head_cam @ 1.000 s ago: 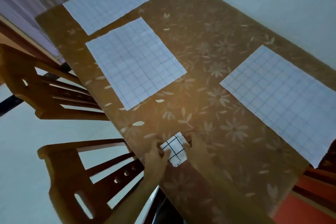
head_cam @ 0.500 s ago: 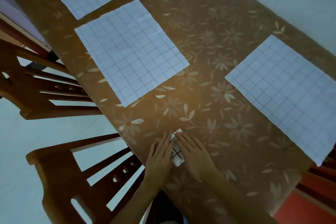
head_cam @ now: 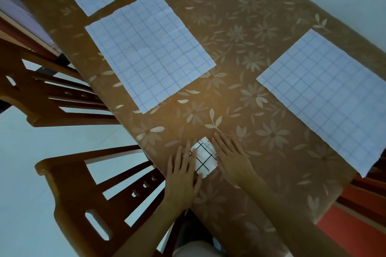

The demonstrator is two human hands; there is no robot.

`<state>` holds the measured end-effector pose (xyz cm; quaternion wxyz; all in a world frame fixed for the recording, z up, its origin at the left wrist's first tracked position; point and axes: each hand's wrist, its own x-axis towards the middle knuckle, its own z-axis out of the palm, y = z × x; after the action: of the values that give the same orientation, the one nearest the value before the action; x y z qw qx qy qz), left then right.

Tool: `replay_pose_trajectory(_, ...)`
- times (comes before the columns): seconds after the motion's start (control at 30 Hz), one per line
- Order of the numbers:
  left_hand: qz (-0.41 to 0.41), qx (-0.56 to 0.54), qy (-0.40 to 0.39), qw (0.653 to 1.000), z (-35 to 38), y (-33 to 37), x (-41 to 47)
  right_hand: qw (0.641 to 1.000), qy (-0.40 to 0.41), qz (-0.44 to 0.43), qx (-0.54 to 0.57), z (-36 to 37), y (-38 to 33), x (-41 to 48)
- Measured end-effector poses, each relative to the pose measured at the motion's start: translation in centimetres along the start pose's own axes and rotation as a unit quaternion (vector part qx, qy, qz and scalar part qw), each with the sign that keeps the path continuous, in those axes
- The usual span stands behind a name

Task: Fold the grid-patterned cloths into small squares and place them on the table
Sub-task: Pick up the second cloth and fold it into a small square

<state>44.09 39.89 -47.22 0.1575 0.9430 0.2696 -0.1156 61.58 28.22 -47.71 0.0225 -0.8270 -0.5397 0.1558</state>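
Fingers [head_cam: 180,156] straight, left hand [head_cam: 181,177] pressing small folded grid cloth [head_cam: 205,158], right hand [head_cam: 231,160] flat touching its edge, glossy floral table [head_cam: 240,58]

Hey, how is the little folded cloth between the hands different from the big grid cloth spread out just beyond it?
The folded cloth is a small square; the big cloth lies spread flat. The folded cloth's grid lines look bold and dark; the big cloth's look faint. The left hand and right hand lie flat at the folded cloth's edges; nothing touches the big cloth. Both are white, gridded, on the table.
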Motion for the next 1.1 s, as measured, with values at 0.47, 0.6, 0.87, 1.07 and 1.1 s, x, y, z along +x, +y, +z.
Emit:
replay_pose_trajectory(0.47, 0.104, -0.018, -0.014, 0.994, -4.3, 14.9, -3.3, 0.954, 0.103, 0.127, 0.251, -6.6, 6.0, -13.4)
replay_pose_trajectory(0.6, 0.114, -0.003, -0.044, 0.992, -3.9, 21.9, -6.4, 0.938, 0.124, 0.179, 0.270, -7.2, 9.1, -22.0)
replay_pose_trajectory(0.87, 0.192, 0.027, -0.069, 0.979, -2.6, 36.8, -11.3, 0.909, 0.134, 0.242, 0.311, -8.8, 15.3, -39.0)
replay_pose_trajectory(1.07, 0.251, 0.000, -0.059, 0.966, -2.6, 46.4, -11.7, 0.887, 0.200, 0.294, 0.296, -11.3, 19.9, -47.3)
replay_pose_trajectory(1.1, 0.263, -0.008, -0.055, 0.963, -2.6, 47.5, -11.5, 0.884, 0.205, 0.301, 0.294, -11.8, 20.6, -48.0)
